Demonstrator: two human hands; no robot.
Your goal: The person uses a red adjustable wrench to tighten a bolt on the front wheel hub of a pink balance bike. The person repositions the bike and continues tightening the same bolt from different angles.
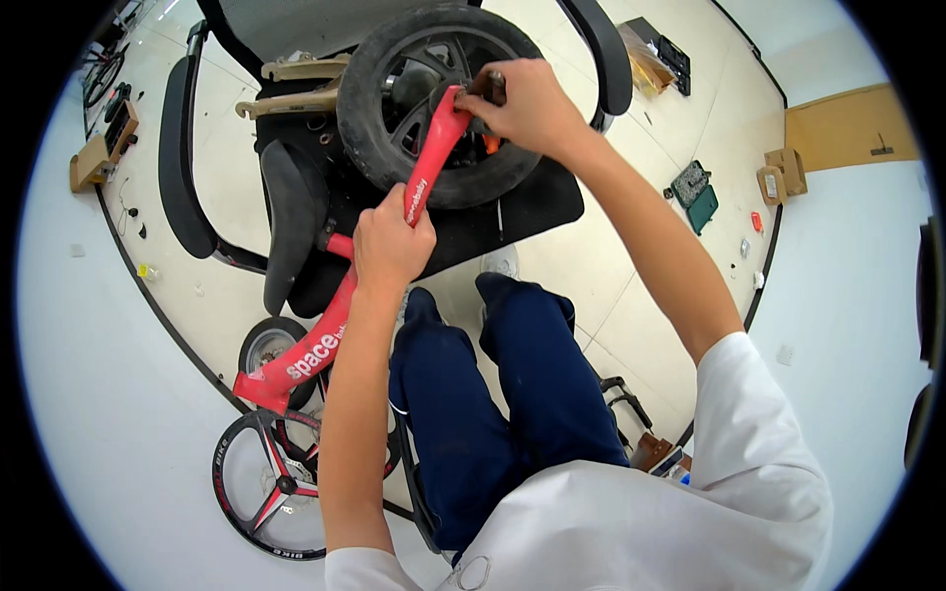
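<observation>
A red child's bike frame [317,347] slants across in front of me, with a black saddle [294,222] fixed to it. My left hand [394,241] is closed round one of its tubes near the middle. At the tube's upper end, my right hand [517,103] has its fingers bent together in a pinch; a small dark piece shows there, too hidden to name. Just behind that end lies a wheel with a thick black tyre [367,108], flat on the chair seat [537,202]. The fingers and the tube cover part of its hub.
The office chair has black armrests [185,158] on both sides. Beige fork-like parts [296,101] lie on its seat. Wheels, including a three-spoke one [286,485], stand at lower left. A green tool case [702,209] and cardboard boxes [785,172] are on the floor at right.
</observation>
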